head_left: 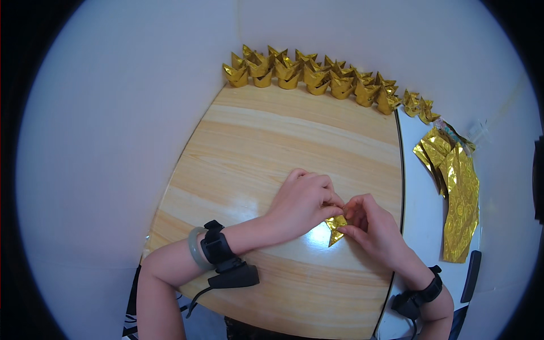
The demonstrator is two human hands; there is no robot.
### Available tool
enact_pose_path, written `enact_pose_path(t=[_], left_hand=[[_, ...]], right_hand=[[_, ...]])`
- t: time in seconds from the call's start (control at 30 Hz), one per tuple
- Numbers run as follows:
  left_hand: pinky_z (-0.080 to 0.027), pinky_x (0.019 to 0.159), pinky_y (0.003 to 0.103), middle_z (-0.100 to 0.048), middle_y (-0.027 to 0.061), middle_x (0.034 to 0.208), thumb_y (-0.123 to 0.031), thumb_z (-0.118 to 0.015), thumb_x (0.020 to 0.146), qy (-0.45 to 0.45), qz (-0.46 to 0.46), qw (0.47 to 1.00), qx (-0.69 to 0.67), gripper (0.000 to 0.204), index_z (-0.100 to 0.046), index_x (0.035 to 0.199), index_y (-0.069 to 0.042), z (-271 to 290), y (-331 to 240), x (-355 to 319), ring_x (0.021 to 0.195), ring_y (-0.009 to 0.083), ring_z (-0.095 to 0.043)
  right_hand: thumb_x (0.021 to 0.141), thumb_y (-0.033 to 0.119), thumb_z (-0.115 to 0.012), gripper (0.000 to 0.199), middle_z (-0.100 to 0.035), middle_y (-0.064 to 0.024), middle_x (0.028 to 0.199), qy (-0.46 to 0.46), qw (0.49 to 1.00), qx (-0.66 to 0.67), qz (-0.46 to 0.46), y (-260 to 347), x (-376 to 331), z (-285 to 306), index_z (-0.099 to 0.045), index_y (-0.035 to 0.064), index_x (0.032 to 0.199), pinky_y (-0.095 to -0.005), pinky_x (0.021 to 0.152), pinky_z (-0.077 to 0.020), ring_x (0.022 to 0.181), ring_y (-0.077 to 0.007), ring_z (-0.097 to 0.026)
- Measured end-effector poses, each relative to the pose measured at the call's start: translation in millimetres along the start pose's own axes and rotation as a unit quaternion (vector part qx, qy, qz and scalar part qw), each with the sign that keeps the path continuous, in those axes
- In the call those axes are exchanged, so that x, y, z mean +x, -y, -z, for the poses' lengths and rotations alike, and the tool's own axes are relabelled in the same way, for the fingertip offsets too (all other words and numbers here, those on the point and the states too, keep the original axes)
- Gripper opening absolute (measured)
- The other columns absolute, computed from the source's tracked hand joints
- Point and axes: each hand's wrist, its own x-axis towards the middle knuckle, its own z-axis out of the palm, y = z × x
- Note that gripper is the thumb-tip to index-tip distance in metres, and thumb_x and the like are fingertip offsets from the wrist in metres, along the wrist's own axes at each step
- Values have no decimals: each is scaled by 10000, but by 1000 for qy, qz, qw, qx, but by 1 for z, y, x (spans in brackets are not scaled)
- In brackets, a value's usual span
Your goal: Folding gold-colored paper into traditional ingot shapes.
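A wooden table (255, 147) fills the frame's centre, its middle bare. Along its upper edge runs a row of folded gold pieces (317, 76), too crowded to count. Gold sheets (456, 187) lie stacked at right. Left hand (303, 204) and right hand (371, 224), fingers curled, pinch one gold paper (335, 228) at lower centre.

The tabletop (266, 141) is pale wood with a streaky grain, smooth and sealed enough to throw back a bright patch of light near its front edge. The folded piece (335, 229) pinched between the left hand (303, 201) and right hand (371, 226) is shiny gold foil paper, creased. The folded shapes (317, 78) along the far edge and the loose sheets (456, 198) past the right edge share that glossy, embossed gold foil.
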Motion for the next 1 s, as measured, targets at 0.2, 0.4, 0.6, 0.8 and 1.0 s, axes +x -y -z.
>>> enact_pose_path(t=[0.2, 0.4, 0.6, 0.8, 1.0], left_hand=[[-327, 812, 345, -588, -16, 787, -234, -728, 728, -22, 10, 998, 51, 98, -685, 748, -148, 0, 1, -2, 857, 177, -529], [-327, 801, 346, -606, -5, 774, -228, -737, 708, 7, 70, 996, 57, 154, -629, 682, -121, 4, -3, -4, 859, 191, -515], [-317, 838, 368, -601, -5, 874, -245, -752, 708, -2, 73, 996, 59, 168, -636, 691, -125, 5, 1, -7, 941, 211, -482], [-291, 889, 377, -566, -20, 925, -260, -749, 723, 15, 78, 995, 54, 170, -639, 760, -136, 10, 12, -11, 1003, 216, -442], [-306, 856, 361, -566, -26, 919, -272, -726, 755, 65, -28, 997, -24, 178, -626, 837, -149, 6, 20, -9, 969, 226, -463]], right_hand=[[770, 88, -718, 229, -559, -65, 820, -52, 989, -83, 106, -1, 0, 3, -567, 56, 939, -333, 667, -485, 773, -228, -583], [760, 150, -728, 236, -545, -59, 849, -56, 980, -110, 155, -8, 1, 2, -599, 88, 948, -363, 710, -437, 808, -257, -539], [771, 252, -727, 307, -528, -35, 928, -6, 978, -154, 143, -14, 3, 9, -586, 141, 1020, -356, 819, -346, 927, -237, -496], [770, 242, -727, 329, -533, -35, 994, 46, 979, -149, 132, -13, 9, 16, -591, 144, 1052, -364, 846, -361, 971, -234, -496], [756, 183, -721, 272, -612, -19, 1018, 15, 946, -181, 269, -15, 5, 14, -653, 121, 1011, -367, 818, -454, 941, -236, -554]])
